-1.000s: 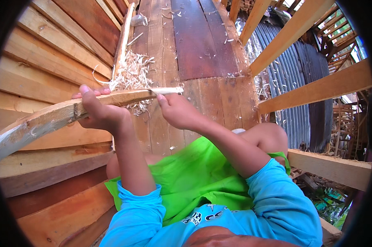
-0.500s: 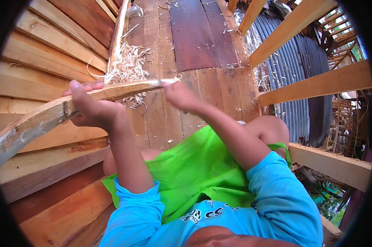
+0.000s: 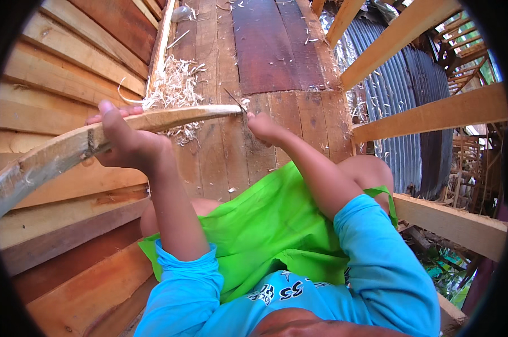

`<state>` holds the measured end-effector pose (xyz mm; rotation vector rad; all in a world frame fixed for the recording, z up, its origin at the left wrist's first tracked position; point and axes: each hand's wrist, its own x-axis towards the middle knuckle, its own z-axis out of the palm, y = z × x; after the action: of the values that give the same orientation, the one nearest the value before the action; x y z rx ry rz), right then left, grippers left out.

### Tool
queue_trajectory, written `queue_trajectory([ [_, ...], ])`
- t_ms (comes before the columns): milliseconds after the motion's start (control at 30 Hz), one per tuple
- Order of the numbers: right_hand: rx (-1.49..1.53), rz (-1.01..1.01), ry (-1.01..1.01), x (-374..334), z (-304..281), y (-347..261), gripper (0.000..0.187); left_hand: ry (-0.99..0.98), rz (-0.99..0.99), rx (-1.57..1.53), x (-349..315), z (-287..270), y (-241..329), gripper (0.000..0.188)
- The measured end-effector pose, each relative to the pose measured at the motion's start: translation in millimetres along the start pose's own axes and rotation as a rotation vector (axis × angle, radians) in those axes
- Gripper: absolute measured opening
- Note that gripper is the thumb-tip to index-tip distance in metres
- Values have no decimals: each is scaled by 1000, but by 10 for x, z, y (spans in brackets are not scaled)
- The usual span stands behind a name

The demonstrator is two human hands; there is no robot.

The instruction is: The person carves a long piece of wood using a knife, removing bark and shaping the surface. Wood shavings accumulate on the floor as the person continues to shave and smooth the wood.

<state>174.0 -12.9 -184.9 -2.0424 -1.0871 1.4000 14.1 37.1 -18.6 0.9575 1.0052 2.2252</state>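
Head view | left hand point(image 3: 131, 140), wrist bent, grip around curved wood point(image 3: 175, 117), left to upper centre | right hand point(image 3: 264, 128), forearm slanted, grip on blade point(image 3: 235, 99) at wood's tip | shavings point(image 3: 175, 84), upper left; railing point(image 3: 434, 119), right

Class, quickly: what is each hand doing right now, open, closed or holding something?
Left hand: closed around the curved wood.
Right hand: closed, holding a thin blade at the wood's tip.

Bright, soft daylight (fisheye-bowed edges, black corners).
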Motion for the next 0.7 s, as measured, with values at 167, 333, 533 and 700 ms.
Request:
queue_trajectory([
  [167, -120, -251, -46, -414, 60, -427, 45, -43, 56, 1, 1, -87, -2, 23],
  [333, -152, -66, -16, -98, 36, -81, 36, 10, 9, -9, -5, -45, -34, 21],
  [533, -18, 3, -110, -288, 13, -316, 43, -71, 87, 15, 38, -94, -55, 18],
  [700, 42, 40, -247, -305, -147, -402, 40, -26, 15, -24, 17, -97, -32, 18],
])
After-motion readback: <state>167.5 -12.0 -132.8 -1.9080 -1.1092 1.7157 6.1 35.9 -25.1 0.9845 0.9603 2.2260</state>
